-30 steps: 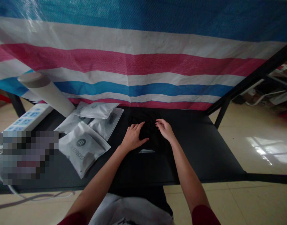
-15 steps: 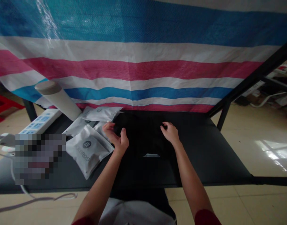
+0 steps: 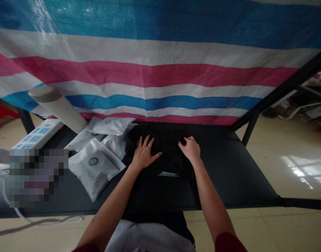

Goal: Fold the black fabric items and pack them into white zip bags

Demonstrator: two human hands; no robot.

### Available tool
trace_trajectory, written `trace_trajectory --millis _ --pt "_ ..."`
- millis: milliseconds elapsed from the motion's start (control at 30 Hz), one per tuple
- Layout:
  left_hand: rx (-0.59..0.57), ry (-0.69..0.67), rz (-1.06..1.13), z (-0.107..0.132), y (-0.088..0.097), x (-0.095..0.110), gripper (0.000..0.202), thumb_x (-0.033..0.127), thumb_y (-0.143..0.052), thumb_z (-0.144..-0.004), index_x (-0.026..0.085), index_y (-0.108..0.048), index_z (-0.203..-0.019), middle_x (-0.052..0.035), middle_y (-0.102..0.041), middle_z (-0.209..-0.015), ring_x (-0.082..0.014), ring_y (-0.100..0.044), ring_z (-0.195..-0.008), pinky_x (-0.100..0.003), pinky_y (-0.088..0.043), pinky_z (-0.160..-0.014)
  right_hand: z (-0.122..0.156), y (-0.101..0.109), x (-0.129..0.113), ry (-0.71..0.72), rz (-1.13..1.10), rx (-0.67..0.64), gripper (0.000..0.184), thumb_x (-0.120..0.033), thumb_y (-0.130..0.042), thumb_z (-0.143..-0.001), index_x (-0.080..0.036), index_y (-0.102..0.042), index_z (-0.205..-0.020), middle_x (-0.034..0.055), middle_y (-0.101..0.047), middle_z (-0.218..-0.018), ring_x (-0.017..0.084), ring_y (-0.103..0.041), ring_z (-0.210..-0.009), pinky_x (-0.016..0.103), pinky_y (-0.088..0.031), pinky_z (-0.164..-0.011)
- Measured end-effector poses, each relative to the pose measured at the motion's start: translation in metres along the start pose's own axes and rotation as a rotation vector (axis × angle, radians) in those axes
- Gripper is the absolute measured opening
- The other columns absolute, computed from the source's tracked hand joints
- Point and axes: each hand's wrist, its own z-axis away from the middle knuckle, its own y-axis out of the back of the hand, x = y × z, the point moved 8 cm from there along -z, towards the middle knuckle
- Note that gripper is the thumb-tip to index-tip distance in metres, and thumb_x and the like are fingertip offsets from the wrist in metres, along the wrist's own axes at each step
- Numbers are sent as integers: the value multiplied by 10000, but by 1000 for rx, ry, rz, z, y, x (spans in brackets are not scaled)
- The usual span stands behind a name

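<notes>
A piece of black cloth point(image 3: 165, 147) lies spread on the dark padded surface point(image 3: 228, 175); its folds are hard to make out in the shade. My left hand point(image 3: 145, 152) rests flat on its left part, fingers spread. At the cloth's right side, my right hand point(image 3: 190, 148) has its thumb and fingers curled together on the fabric. A pale strip point(image 3: 168, 174) shows under the cloth's near edge. Left of the cloth, several frosted white zip pouches point(image 3: 97, 169) with printed lettering are piled up.
A white bottle with a grey lid point(image 3: 57, 108) leans behind the pouches. Beside it lies a white power strip point(image 3: 38, 134), with a cable point(image 3: 15, 210) hanging near the front edge. A striped tarp point(image 3: 149, 77) rises behind the surface. A blurred-out patch covers something at left.
My left hand has moved right from the cloth's left edge and opened out flat on it. My right hand stays at the right side. The view has shifted slightly.
</notes>
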Motion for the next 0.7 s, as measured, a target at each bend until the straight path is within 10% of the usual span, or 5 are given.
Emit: trace_trajectory --millis 533,700 --pt "-16 74 -49 -5 -2 -8 1093 840 -607 -634 239 -345 -1508 -165 -244 -1586 -536 -149 -1418 -665 -224 -1102 9 0 -10 -28 93 28 510 -487 -479 -913 -247 -560 -1356 154 -551 -1201 292 -686 -880 403 -506 -762" --pt "-3 72 -39 -5 -1 -9 1064 830 -598 -653 232 -360 -1500 -163 -253 -1583 -514 -162 -1426 -643 -232 -1115 0 4 0 -27 -186 53 501 -474 -556 -863 -222 -604 -1293 120 -600 -1131 241 -658 -860 386 -513 -781"
